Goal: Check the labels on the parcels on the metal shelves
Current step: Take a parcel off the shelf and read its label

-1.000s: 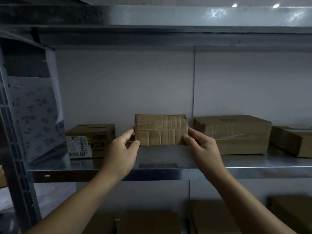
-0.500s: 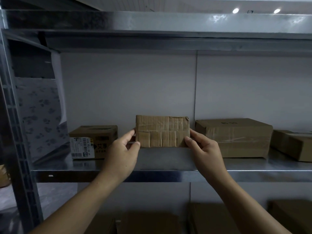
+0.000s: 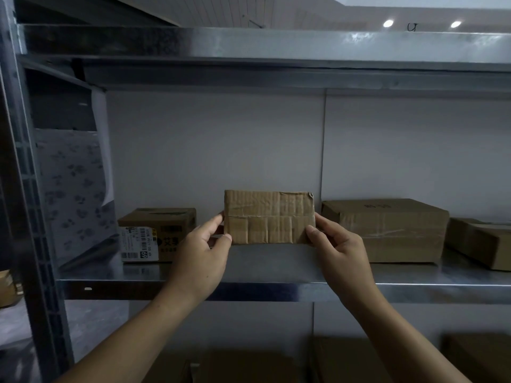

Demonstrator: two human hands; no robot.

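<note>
A small flat cardboard parcel [image 3: 269, 217], taped and creased, stands upright on its long edge above the middle metal shelf [image 3: 276, 272]. Its brown face towards me shows no label. My left hand [image 3: 201, 252] pinches its lower left corner between thumb and fingers. My right hand [image 3: 336, 247] grips its lower right corner the same way.
A brown box with a white barcode label [image 3: 139, 243] sits at the shelf's left. A larger plain box [image 3: 387, 230] and another box [image 3: 478, 244] lie to the right. A patterned grey bag [image 3: 72, 194] leans at far left. More boxes [image 3: 249, 366] sit on the shelf below.
The parcel and both hands stay as they were. The view has tilted up slightly, showing more of the upper shelf and ceiling.
</note>
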